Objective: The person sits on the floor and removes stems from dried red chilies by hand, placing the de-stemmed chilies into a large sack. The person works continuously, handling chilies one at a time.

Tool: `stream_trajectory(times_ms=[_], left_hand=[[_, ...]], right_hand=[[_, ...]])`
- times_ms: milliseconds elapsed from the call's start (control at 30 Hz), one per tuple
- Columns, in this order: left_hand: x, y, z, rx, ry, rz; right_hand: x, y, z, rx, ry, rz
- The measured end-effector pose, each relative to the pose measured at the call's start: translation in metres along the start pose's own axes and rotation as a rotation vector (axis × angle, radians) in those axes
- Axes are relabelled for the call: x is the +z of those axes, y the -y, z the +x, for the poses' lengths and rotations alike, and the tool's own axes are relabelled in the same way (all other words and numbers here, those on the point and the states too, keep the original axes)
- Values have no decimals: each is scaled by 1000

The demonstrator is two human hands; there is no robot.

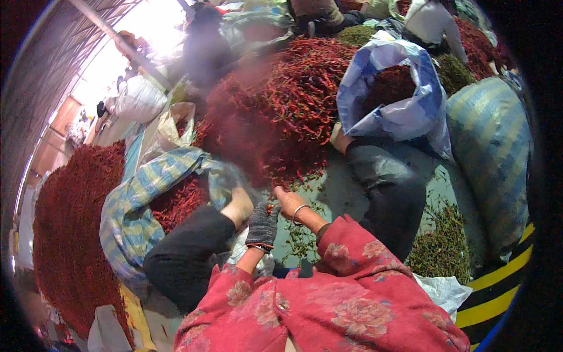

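My left hand [263, 225], in a dark grey knitted glove, is closed around a few red chili peppers [269, 209] that show at its fingers. Close beside it on the right is my bare right hand [291, 204], with a silver bangle on the wrist. Its thumb and fingers are drawn together, and whether a pepper is between them is hidden. Just beyond both hands rises a large heap of red chili peppers [303, 97]. Green stems [301, 242] lie scattered on the pale floor [323, 196] below my right hand.
A checked sack [127, 211] of peppers stands by my left leg, a blue-and-white sack [391, 121] beyond my right knee. Farther right are a full striped sack [492, 154] and a stem pile [440, 246]. Another pepper heap [74, 229] lies left. People sit at the back.
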State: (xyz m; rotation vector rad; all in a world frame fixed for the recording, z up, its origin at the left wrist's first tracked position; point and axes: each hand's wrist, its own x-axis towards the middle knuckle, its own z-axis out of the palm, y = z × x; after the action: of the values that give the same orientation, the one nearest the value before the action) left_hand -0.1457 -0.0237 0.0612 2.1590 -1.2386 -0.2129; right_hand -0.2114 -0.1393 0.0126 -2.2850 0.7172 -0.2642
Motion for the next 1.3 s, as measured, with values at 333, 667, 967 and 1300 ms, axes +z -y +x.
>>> stream_trajectory(times_ms=[333, 667, 967, 1300], left_hand=[[-160, -24, 57, 170, -289, -607], [-206, 151, 75, -467, -282, -583], [-149, 165, 39, -493, -80, -67], [-158, 183, 41, -461, -79, 15]], right_hand=[[20, -42, -6, 199, 368, -164], [62, -103, -10, 3, 485, -142], [35, -105, -16, 124, 643, -237], [56, -114, -19, 74, 605, -242]])
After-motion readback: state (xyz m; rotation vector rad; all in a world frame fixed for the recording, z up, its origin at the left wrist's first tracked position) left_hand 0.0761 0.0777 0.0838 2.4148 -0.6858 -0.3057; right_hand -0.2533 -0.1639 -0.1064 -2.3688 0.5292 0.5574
